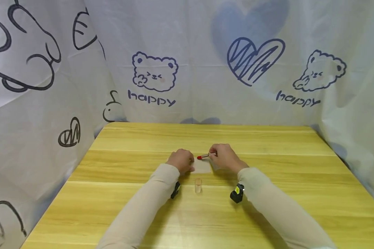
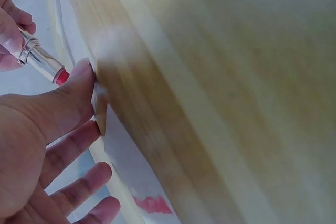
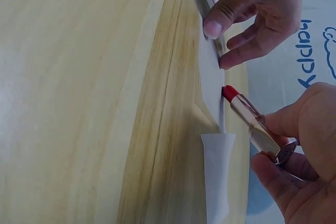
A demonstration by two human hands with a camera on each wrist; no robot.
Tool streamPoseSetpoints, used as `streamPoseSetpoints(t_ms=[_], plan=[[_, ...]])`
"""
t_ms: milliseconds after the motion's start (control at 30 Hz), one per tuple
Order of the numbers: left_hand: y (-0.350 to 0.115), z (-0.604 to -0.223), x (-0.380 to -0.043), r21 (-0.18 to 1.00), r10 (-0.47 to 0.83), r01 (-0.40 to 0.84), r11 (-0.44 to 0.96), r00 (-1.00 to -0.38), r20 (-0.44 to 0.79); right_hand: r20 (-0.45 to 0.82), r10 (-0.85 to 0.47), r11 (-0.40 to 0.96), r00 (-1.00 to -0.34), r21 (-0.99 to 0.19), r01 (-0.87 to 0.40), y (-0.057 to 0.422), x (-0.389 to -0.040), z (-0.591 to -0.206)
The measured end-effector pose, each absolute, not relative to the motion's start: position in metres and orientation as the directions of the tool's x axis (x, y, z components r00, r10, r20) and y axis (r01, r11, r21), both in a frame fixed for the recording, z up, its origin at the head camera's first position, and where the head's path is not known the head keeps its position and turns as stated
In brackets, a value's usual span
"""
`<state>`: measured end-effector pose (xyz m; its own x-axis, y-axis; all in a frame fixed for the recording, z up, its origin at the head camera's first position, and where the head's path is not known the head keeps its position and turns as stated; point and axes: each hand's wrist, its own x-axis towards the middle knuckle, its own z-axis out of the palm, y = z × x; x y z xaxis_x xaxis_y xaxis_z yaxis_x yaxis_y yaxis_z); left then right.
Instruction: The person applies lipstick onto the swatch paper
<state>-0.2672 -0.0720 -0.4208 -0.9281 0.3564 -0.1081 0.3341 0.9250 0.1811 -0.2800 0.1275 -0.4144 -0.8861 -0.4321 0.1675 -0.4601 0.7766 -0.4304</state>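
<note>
My right hand point(image 1: 225, 157) pinches an uncapped lipstick point(image 3: 251, 121) with a gold case, thumb on one side and fingers on the other. Its red tip points left, close over a small piece of white paper point(image 1: 202, 166). Straight fingers of my left hand point(image 1: 181, 160) press on the paper's left part, thumb and index fingertip down on it and the other fingers spread apart. A red smear point(image 2: 152, 204) shows on white paper beside the left fingers. A clear cap point(image 1: 198, 185) stands on the table, nearer me than the paper.
The wooden table point(image 1: 118, 207) reaches back to a white curtain point(image 1: 202, 100) with drawn bears and hearts. Another white strip point(image 3: 218, 177) lies below the right hand's lipstick in the right wrist view. Black wrist cameras point(image 1: 237, 193) hang under both sleeves.
</note>
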Motion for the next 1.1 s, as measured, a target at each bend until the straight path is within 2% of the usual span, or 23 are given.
streamPoseSetpoints(t_ms=[400,1100], plan=[[-0.0706,-0.4202,-0.2653,0.096,0.363,0.355,0.93,-0.928,-0.081,0.154,-0.426,0.788,-0.892,-0.421,-0.449,0.124,-0.2797,-0.4138],[-0.0714,-0.4197,-0.2617,0.109,0.366,0.358,0.927,-0.928,-0.068,0.161,-0.477,0.768,-0.864,-0.401,-0.499,0.1264,-0.2721,-0.41]])
